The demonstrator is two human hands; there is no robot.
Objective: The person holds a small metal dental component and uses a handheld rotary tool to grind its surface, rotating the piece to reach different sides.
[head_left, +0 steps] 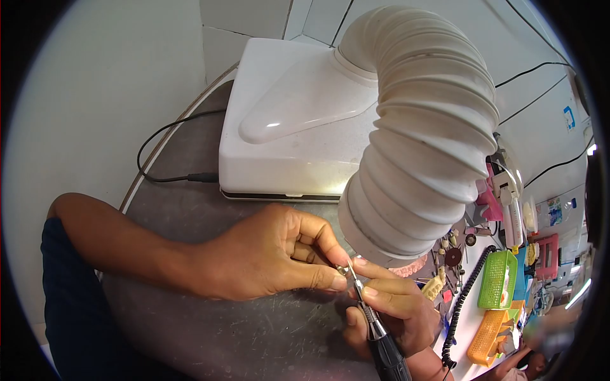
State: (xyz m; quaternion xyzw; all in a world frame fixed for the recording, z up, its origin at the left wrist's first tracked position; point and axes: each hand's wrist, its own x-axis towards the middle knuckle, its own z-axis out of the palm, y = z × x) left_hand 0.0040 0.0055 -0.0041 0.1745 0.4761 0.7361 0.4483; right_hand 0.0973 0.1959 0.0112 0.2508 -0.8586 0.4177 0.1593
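My left hand [270, 257] pinches a small metallic piece [342, 270] between thumb and fingertips; it looks like a dental crown, though the fingers cover much of it. In my right hand [403, 308] is a rotary handpiece [385, 348] with a dark body and silver nose, held like a pen. Its thin bur points up and meets or nearly meets the small piece; contact cannot be made out. Both hands are close together above the dark grey worktop [254, 336], just below the mouth of a white corrugated hose [432, 127].
A white box-shaped unit [286, 114] carries the hose; a black cable [149, 143] runs from its left side. To the right lie dental models [434, 287], several small rotary tools [454, 256], a coiled cord [467, 298], a green basket [497, 279] and an orange basket [486, 336]. Another person [530, 365] is at lower right.
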